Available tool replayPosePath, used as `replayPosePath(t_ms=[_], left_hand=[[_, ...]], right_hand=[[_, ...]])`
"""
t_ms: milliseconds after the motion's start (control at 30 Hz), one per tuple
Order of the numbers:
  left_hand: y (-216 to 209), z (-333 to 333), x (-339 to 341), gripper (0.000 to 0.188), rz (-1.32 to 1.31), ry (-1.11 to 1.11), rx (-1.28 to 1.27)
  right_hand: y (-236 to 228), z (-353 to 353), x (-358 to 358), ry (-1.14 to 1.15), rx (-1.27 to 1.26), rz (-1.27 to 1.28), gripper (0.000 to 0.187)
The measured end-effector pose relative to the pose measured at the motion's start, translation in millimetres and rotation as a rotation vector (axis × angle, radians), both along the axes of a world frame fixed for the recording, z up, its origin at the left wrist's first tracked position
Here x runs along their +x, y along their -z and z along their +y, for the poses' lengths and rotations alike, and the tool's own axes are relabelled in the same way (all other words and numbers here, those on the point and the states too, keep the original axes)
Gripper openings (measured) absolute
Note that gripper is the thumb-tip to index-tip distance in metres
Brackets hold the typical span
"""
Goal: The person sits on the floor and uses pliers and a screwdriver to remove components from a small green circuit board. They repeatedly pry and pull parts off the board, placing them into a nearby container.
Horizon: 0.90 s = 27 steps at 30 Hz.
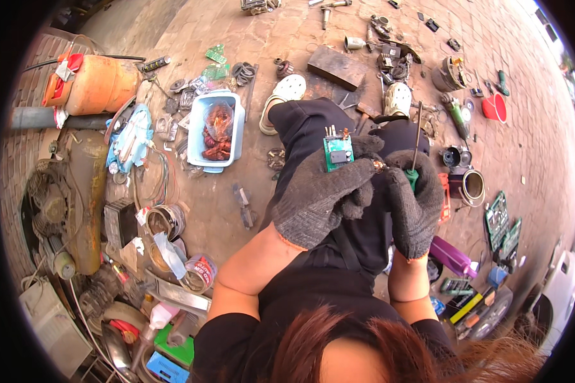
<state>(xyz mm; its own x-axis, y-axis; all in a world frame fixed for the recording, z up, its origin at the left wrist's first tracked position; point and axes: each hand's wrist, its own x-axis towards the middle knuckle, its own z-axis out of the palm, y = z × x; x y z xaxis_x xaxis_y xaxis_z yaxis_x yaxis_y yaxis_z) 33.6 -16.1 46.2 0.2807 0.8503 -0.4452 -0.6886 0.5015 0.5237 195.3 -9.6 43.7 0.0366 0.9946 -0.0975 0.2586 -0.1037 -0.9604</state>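
Both of my hands wear dark grey knit gloves and meet above my lap. My left hand (319, 195) is closed on a small green circuit board (338, 155), which carries a dark square component and several upright metal pins. A screwdriver (418, 137) with a green handle is gripped in my right hand (418, 207), its shaft pointing up and away from me. Between the fingertips of the two hands sits a small copper-coloured part (379, 166). Its exact kind is too small to make out.
A light blue tub (194, 137) with reddish-brown contents stands left of my legs. Beyond my feet lie a metal block (337, 67) and scattered tools. An orange gas cylinder (102, 86) is at far left. To the right are a red bucket (494, 108) and a purple bottle (452, 256).
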Motion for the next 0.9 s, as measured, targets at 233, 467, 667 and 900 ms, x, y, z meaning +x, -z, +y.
replayPosePath(t_ms=[233, 467, 667, 900], left_hand=[[1.6, 3.2, -5.2, 0.037, -0.028, 0.161, 0.066], [9.6, -5.7, -4.6, 0.025, 0.065, 0.175, -0.008], [3.6, -2.3, -7.3, 0.023, 0.172, 0.255, -0.032], [-0.3, -4.5, -1.6, 0.028, 0.340, 0.285, 0.001]], right_hand=[[-14.5, 29.2, 6.2, -0.047, 0.030, 0.022, 0.022], [-4.0, 44.7, 5.0, -0.297, -0.008, -0.079, 0.023], [8.3, 48.5, 6.2, -0.356, -0.084, -0.110, 0.023], [2.7, 45.7, 4.4, -0.399, -0.111, -0.111, 0.014]])
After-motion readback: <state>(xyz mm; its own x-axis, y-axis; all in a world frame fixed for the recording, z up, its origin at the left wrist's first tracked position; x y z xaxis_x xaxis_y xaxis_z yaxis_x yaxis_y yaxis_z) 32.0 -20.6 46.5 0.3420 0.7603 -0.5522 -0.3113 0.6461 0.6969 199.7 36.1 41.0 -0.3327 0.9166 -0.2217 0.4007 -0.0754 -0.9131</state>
